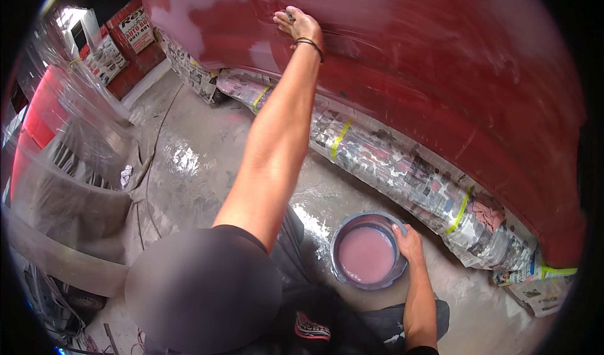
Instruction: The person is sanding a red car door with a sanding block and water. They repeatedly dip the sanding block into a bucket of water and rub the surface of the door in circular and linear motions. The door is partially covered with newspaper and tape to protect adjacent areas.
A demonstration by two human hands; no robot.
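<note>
My left arm stretches up and forward to the car's dark red side panel (402,53), which carries pale pinkish patches and wet smears. At the panel, my left hand (303,28) is closed on a small grey piece (289,15), mostly hidden by the fingers. A round grey bucket (335,269) stands by my legs, partly filled with cloudy pink liquid (366,254). Its right rim is gripped by my right hand (410,242), with a bluish-grey strip (400,228) showing at the fingers; I cannot tell whether that strip is part of the bucket.
Newspaper (390,166) held with yellow tape covers the car's lower edge. A crumpled pink cloth (488,211) lies on it at the right. Clear plastic sheeting (69,210) hangs at the left. A hose (151,154) crosses the wet concrete floor (207,135).
</note>
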